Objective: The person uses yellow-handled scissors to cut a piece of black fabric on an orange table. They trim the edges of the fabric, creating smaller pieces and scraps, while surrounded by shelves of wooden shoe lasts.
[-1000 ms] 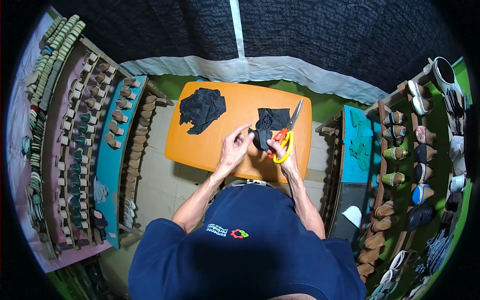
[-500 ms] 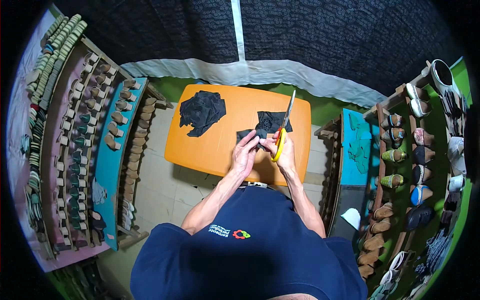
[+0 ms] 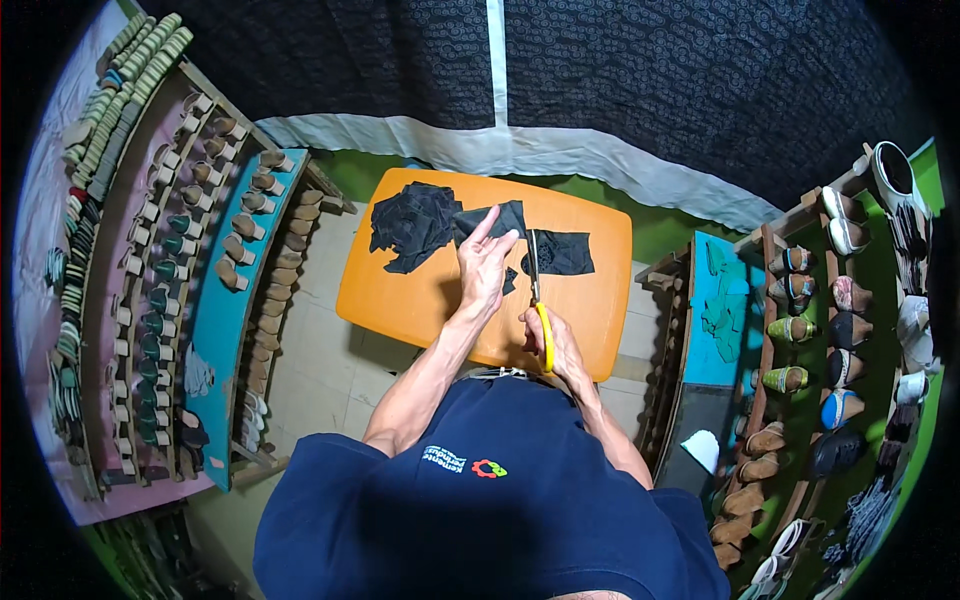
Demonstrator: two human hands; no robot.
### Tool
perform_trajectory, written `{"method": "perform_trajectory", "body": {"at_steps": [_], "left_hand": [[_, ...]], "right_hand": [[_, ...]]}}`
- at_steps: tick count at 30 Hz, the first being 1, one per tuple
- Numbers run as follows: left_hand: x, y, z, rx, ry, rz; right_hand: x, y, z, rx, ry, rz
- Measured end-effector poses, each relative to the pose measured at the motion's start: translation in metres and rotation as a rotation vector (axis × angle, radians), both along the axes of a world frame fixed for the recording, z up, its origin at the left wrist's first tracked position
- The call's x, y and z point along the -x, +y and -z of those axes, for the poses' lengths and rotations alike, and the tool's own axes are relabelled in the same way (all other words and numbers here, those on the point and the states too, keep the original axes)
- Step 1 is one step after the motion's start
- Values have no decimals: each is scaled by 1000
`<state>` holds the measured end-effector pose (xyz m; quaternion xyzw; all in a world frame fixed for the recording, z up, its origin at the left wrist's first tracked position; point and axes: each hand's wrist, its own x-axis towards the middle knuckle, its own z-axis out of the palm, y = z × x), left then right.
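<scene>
My right hand (image 3: pixel 555 345) grips scissors with yellow handles (image 3: pixel 546 335). Their blades point away from me, toward the left edge of a black cloth piece with an openwork patch (image 3: pixel 568 254) on the orange table (image 3: pixel 420 310). Fingers stretched and apart, my left hand (image 3: pixel 482 270) is over a second black piece (image 3: pixel 508 215), touching or just above it. A small black scrap (image 3: pixel 510 281) lies between my hands. To the left sits a heap of black cloth pieces (image 3: pixel 412 225), against the second piece.
Racks of shoes and wooden shoe forms (image 3: pixel 165 340) stand on the left beside a blue board (image 3: pixel 215 330). More shoe racks (image 3: pixel 785 380) are on the right, next to a blue surface with green scraps (image 3: pixel 725 300). A dark patterned curtain (image 3: pixel 680 90) hangs beyond the table.
My left hand has moved away from me, to the second black piece. The scissors have come nearer to me, and the small scrap shows on the table. The view has shifted slightly.
</scene>
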<state>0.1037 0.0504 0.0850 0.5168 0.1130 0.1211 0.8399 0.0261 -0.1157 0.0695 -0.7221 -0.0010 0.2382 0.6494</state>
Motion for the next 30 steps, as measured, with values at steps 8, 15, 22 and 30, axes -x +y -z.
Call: {"method": "perform_trajectory", "body": {"at_steps": [8, 15, 22, 30], "left_hand": [[7, -2, 5, -9, 7, 21], [10, -3, -5, 70, 21, 35], [8, 6, -5, 84, 7, 57], [1, 24, -12, 35, -21, 201]], "right_hand": [[-13, 5, -8, 192, -119, -82], [-16, 5, -15, 95, -19, -60], [-16, 6, -21, -27, 115, 7], [-18, 1, -19, -9, 107, 9]]}}
